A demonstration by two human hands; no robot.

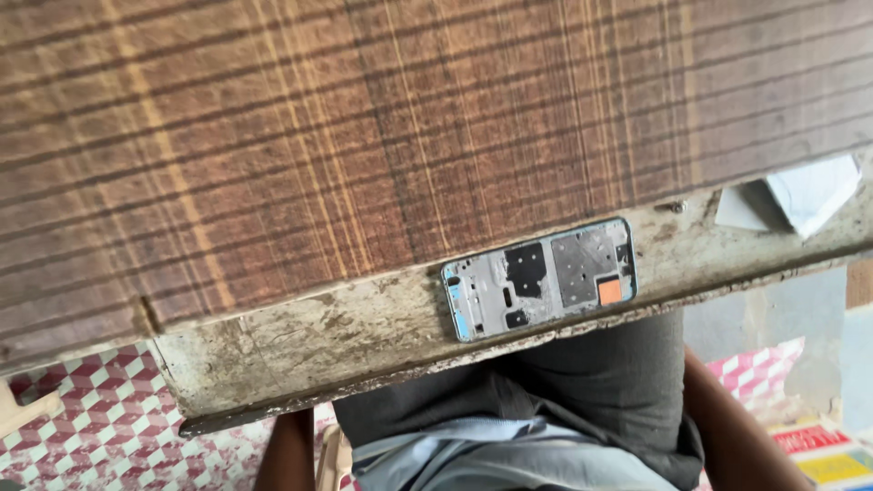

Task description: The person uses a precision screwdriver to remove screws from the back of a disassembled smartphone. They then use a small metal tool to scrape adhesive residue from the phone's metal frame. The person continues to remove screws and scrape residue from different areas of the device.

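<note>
We could not tell what either hand gripped, for both hands sat out of sight below the bench edge; only our two bare forearms showed, the left forearm (pixel 284 452) at about seven o'clock from the middle of the view and the right forearm (pixel 738 427) at about four o'clock, each running down out of the bottom of the view, so whether the fingers were spread or closed stayed hidden from us.

Nearest to the arms lay a stripped phone frame (pixel 539 278), untouched, flat on the pale worn strip (pixel 346 332) along the near edge of the bench (pixel 273 136), just past centre toward five o'clock; its long side ran roughly along the edge, tilted slightly up toward three o'clock; the frame was a light blue rim around grey metal, with dark patches inside and a small orange square (pixel 609 291) at its three o'clock end.

At about two o'clock from the frame a small screw (pixel 677 207) rested on the strip; farther toward three o'clock sat a folded white paper (pixel 800 191); the dark brown striped bench top filled everything toward twelve o'clock.

Below the edge, at six o'clock, we saw our grey clothing (pixel 591 391); a red and white patterned floor (pixel 100 427) showed at eight o'clock.
</note>
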